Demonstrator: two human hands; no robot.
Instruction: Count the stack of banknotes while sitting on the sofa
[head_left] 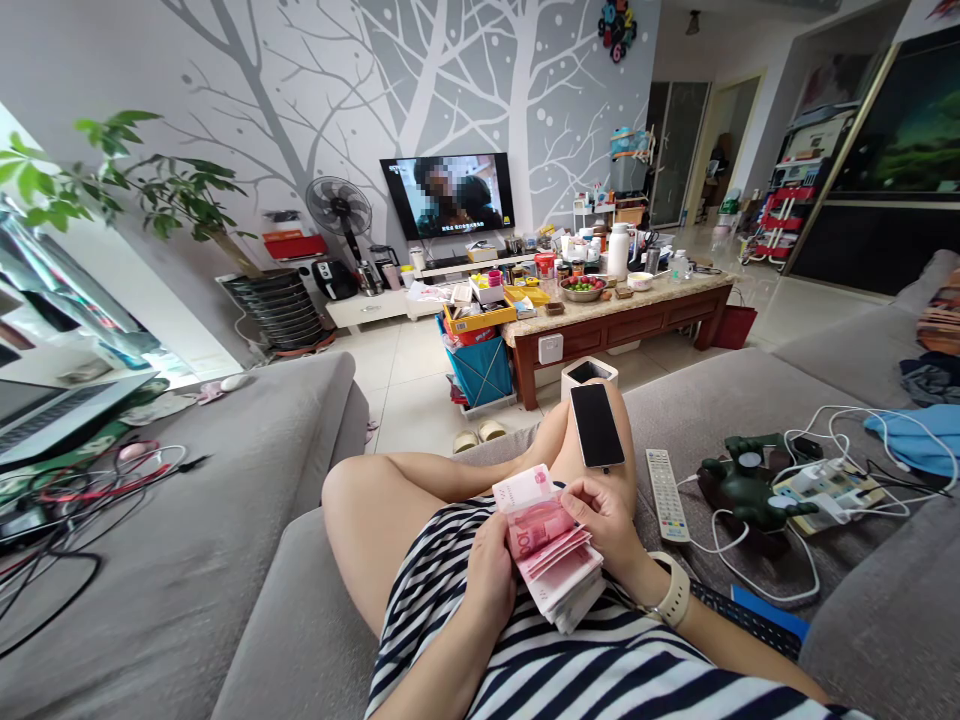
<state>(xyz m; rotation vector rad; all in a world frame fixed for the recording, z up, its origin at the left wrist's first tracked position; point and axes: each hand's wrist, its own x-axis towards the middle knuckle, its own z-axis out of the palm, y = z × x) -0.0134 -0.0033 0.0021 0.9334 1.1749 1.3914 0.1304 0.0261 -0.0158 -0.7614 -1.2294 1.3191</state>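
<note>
A thick stack of pink banknotes (551, 555) rests in my lap over a black-and-white striped garment. My left hand (489, 580) is closed round the stack's left side. My right hand (609, 520), with a pale watch on its wrist, pinches the top notes, one of which is lifted and bent upward. A black phone (597, 425) lies on my right knee, just beyond the hands. I sit on a grey sofa (247, 560).
A white remote (666, 495), a dark green toy (742, 490) and tangled white cables (847, 470) lie on the sofa to my right. A laptop (52, 415) and cords are at the left. A cluttered wooden coffee table (622, 310) and a television (448, 195) stand ahead.
</note>
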